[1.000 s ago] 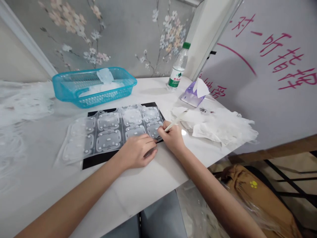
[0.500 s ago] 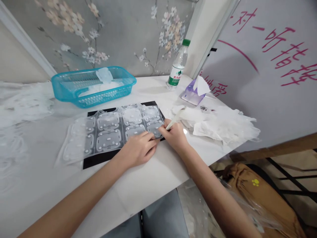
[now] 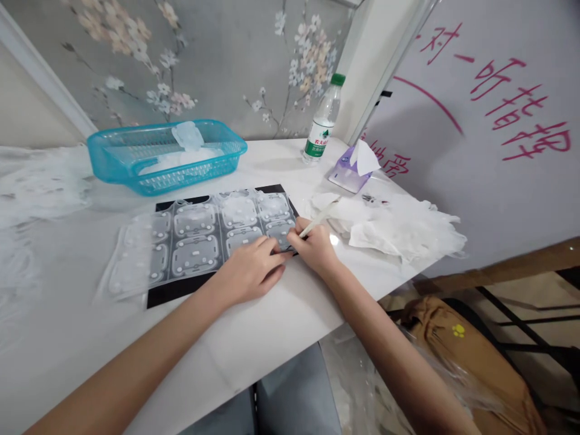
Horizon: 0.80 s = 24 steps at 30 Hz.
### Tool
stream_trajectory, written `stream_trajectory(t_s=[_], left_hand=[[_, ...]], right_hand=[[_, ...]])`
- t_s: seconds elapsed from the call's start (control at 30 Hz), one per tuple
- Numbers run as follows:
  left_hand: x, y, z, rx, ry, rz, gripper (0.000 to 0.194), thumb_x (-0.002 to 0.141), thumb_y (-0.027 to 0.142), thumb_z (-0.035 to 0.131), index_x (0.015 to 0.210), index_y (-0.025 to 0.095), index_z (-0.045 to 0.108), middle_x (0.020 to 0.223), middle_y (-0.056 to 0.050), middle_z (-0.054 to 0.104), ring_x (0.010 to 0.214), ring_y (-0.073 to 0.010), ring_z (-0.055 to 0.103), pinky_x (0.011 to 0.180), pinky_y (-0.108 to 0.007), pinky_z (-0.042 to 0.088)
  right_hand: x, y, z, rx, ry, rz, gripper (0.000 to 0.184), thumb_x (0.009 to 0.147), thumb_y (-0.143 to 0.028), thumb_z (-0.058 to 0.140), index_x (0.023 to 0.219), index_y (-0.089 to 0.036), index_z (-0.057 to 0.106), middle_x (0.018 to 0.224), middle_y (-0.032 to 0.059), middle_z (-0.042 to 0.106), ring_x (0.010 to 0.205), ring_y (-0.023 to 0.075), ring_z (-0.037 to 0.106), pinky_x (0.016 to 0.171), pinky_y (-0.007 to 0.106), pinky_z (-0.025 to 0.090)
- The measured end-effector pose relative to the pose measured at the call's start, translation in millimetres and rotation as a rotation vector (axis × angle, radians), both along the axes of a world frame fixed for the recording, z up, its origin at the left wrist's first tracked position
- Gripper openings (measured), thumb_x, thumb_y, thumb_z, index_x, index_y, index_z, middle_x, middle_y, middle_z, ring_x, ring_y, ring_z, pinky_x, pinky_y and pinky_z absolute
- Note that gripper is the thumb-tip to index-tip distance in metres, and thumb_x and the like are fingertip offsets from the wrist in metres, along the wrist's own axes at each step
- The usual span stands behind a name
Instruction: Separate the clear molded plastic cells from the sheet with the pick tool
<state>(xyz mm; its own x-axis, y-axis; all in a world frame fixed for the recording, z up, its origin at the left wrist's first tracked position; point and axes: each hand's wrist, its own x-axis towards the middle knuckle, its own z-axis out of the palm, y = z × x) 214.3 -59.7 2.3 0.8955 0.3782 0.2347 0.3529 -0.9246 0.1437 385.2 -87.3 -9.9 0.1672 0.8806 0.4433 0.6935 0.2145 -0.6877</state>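
A translucent white plastic sheet (image 3: 196,254) with rounded-rectangle panels lies across a black mat (image 3: 174,292), its left part reaching past the mat onto the white table. My left hand (image 3: 251,266) rests on the sheet's near edge toward the right, palm down, fingers slightly bent and thumb apart. Its index fingertip comes close to the other hand. At the sheet's near right corner, my right hand (image 3: 313,246) is closed around a slim white pen-like tool (image 3: 321,219), which slants up to the right. Fingers hide the tool's working tip.
A blue plastic basket (image 3: 149,181) holding white pieces stands behind the mat. Farther right are a water bottle (image 3: 318,130), a purple tissue pack (image 3: 348,175) and a heap of white scraps (image 3: 403,232). More translucent sheets (image 3: 40,187) lie at left. A brown bag (image 3: 471,356) sits below.
The left hand's fingers have stretched a little to the right along the sheet's edge. My right hand keeps its grip on the tool at the corner, the tool's slant shifting slightly.
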Motion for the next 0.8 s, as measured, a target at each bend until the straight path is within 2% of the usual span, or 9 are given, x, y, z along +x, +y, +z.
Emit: stream_trajectory(t_s=[0.17,0.33,0.5,0.67,0.8], left_hand=[[0,0,-0.4,-0.044,-0.024,-0.011,0.028,0.089,0.024,0.043,0.11,0.022,0.061,0.088,-0.005,0.055,0.085,-0.0185,0.052,0.06,-0.028,0.038],[-1,0,-0.9,-0.056,-0.041,0.003,0.025,0.09,0.024,0.043,0.101,0.02,0.065,0.088,-0.006,0.056,0.084,-0.0179,0.053,0.06,-0.028,0.038],[-1,0,-1.2,-0.042,-0.042,-0.016,0.028,0.09,0.025,0.041,0.106,0.021,0.064,0.087,-0.005,0.056,0.083,-0.0178,0.053,0.059,-0.028,0.038],[-1,0,-2.7,0.014,-0.031,-0.025,0.029,0.09,0.025,0.041,0.108,0.021,0.064,0.087,-0.006,0.057,0.083,-0.0192,0.052,0.057,-0.029,0.036],[-1,-1,-1.6,0.019,-0.034,-0.028,0.028,0.09,0.025,0.041,0.106,0.021,0.064,0.088,-0.005,0.057,0.083,-0.0187,0.052,0.059,-0.029,0.038]], right_hand=[[11,-1,1.9,0.001,-0.046,-0.033,0.028,0.07,-0.022,0.044,0.053,-0.021,0.023,0.047,-0.0078,0.023,0.047,0.0071,0.02,0.046,0.022,0.019],[22,-3,5.8,-0.04,-0.087,-0.113,0.028,0.07,-0.021,0.045,0.052,-0.021,0.023,0.046,-0.008,0.022,0.046,0.0074,0.02,0.046,0.023,0.019],[16,-2,4.4,-0.01,-0.075,-0.062,0.027,0.071,-0.021,0.044,0.054,-0.021,0.023,0.048,-0.0078,0.021,0.047,0.0074,0.02,0.047,0.023,0.019],[6,-1,3.2,-0.045,-0.016,0.026,0.027,0.073,-0.025,0.042,0.054,-0.021,0.024,0.049,-0.0072,0.022,0.049,0.0074,0.023,0.047,0.022,0.019],[7,-2,4.3,-0.041,-0.024,-0.015,0.027,0.072,-0.024,0.043,0.054,-0.021,0.024,0.048,-0.0076,0.023,0.048,0.0075,0.022,0.047,0.022,0.019]])
